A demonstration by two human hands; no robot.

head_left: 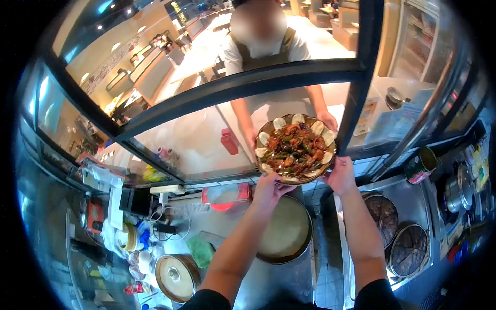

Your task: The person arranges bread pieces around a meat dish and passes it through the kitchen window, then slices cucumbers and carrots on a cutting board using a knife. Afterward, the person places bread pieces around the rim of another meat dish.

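Round, shallow, brown-rimmed dish (299,183), holding glossy red-brown food with green pieces (294,149) and edged with pale oval pieces (279,123), is shown at the window opening, below the black crossbar (248,83). It is held from both sides, roughly upright. The left hand (270,191) grips the near rim, fingers curled beneath it; the right hand (342,176) is closed on the near right edge, its fingertips partly hidden. Opposite, a person in a dark apron (293,45) has one hand (251,138) at the far left edge and the other (327,122) by the far right edge; how firmly these bear the weight cannot be told.

Stage in hand, as judged: a shared hold across the opening. Such a hold calls for a level dish and firm support on both sides before either pair of hands lets go, since pale pieces lie close to the rim.

Obstacles: the crossbar limits height, and the black upright post (357,106) stands near the right side of the dish.

Surroundings: a red bottle (228,142) on the pale counter (188,147) beyond; a large round pan (310,223) with pale contents below the left forearm; a round lidded steamer (195,273) and crumpled green plastic (200,250) to the left; two dark-topped round pots (381,213) (408,251) to the right.
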